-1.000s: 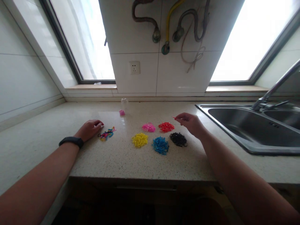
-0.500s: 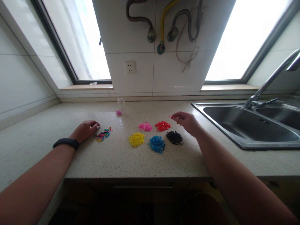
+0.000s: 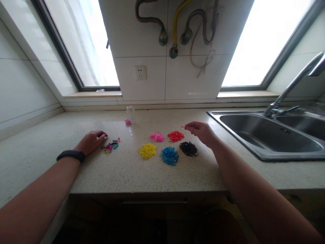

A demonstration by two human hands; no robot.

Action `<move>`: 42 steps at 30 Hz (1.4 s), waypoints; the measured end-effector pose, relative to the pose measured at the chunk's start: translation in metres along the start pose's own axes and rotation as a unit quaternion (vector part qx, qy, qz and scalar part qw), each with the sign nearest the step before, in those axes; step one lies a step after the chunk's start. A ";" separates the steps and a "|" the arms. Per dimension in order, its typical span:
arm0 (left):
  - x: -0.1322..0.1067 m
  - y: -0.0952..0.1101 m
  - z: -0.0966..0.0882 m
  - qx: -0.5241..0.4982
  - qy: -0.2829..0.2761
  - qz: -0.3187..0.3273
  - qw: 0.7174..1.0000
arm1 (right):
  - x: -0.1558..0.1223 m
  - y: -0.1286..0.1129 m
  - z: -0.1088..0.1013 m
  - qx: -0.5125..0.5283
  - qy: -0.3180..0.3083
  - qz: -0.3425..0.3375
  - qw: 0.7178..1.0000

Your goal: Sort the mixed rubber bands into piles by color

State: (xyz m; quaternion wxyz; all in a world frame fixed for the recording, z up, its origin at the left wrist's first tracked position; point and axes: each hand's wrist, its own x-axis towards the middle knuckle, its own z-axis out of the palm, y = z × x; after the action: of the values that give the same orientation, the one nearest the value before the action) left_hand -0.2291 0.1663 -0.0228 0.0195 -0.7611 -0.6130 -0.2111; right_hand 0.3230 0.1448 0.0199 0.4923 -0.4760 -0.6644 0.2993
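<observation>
My right hand pinches a small red rubber band between thumb and fingertips, just above the counter and right of the red pile. My left hand rests on the counter at the far side of a small mixed-colour pile of bands, its fingers loosely bent with nothing visible in them. Between the hands lie single-colour piles: pink, yellow, blue and black.
A clear plastic container and a pink cap or lid are near the back of the speckled counter. On the right is a steel sink with a faucet. A socket and hoses are on the tiled wall.
The red band between my right fingertips now points out more plainly to the left. Both hands and the piles stay in nearly the same places; the view has shifted slightly.
</observation>
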 end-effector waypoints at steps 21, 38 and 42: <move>0.001 0.002 -0.001 0.006 0.000 -0.003 1.000 | 0.002 0.003 0.002 0.010 -0.012 0.012 1.000; 0.000 0.003 -0.002 0.006 0.005 0.002 1.000 | 0.005 0.014 0.002 -0.015 -0.015 -0.004 1.000; 0.000 0.003 -0.002 0.003 0.004 0.003 1.000 | 0.005 0.017 0.001 -0.035 -0.015 -0.007 0.999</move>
State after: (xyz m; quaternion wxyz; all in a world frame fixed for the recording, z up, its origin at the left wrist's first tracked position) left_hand -0.2265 0.1650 -0.0204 0.0250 -0.7620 -0.6114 -0.2120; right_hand 0.3271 0.1556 0.0069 0.4674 -0.4839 -0.6852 0.2791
